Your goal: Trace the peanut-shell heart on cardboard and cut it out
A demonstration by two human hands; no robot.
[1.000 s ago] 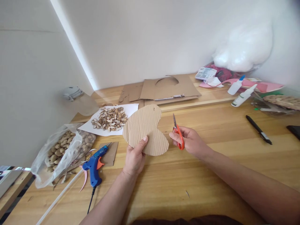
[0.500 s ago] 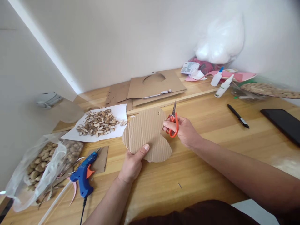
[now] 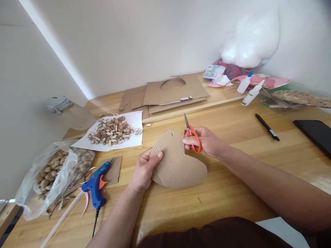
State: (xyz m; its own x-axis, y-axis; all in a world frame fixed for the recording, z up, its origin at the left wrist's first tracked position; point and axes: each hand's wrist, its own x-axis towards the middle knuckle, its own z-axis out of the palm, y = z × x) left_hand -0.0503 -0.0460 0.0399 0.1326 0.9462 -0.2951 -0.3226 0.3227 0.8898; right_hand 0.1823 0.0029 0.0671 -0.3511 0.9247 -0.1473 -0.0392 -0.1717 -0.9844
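A heart-shaped piece of corrugated cardboard point(image 3: 178, 165) is held above the table by its left edge. My left hand point(image 3: 146, 168) grips it, thumb on top and fingers underneath. A small hole shows near its upper lobe. My right hand point(image 3: 207, 140) is closed around the red-handled scissors point(image 3: 195, 137), whose blades point up and away from me. The fingers of that hand are right at the cardboard's edge by the notch; whether they also pinch it I cannot tell.
To the left are a blue hot glue gun point(image 3: 97, 187), a bag of peanuts point(image 3: 51, 170) and peanut shells point(image 3: 113, 131) on white paper. Cut cardboard sheets point(image 3: 152, 93) lie behind. Rightward are glue bottles point(image 3: 252, 94), a black pen point(image 3: 267, 127) and a phone point(image 3: 314, 134).
The cardboard heart has turned, its lower lobe swinging to the right. My left hand has shifted up along its left edge. The scissors have tipped to the left in my right hand.
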